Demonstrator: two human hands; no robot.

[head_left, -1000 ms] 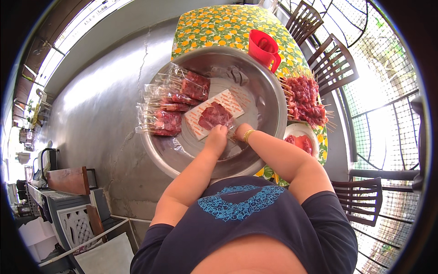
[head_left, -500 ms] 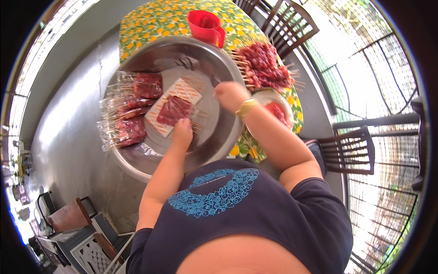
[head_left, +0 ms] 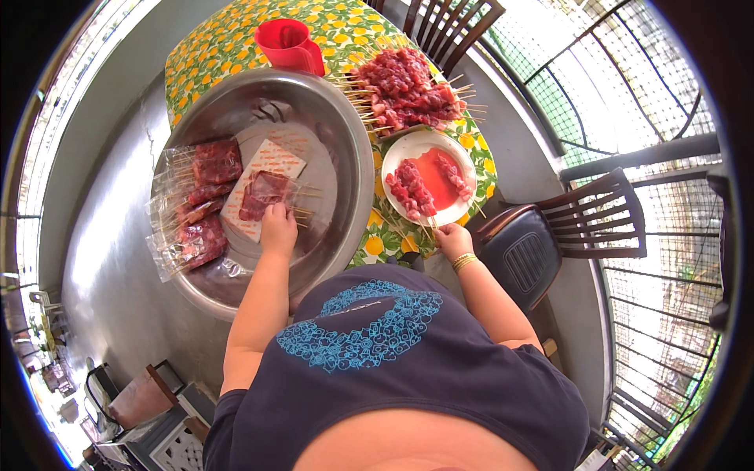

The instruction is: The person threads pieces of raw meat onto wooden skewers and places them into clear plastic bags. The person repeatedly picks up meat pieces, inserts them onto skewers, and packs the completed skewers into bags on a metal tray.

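The left hand (head_left: 278, 229) presses on meat skewers (head_left: 267, 194) lying on a paper sheet in a big metal tray (head_left: 345, 133). The right hand (head_left: 453, 238) pinches skewer ends at the near rim of a white plate (head_left: 428, 149). Farther back on the table (head_left: 228, 35) sit a skewer pile (head_left: 404, 86) and a red jug (head_left: 287, 43).

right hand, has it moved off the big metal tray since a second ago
Yes. The right hand left the metal tray and went right, to the skewer ends at the white plate.
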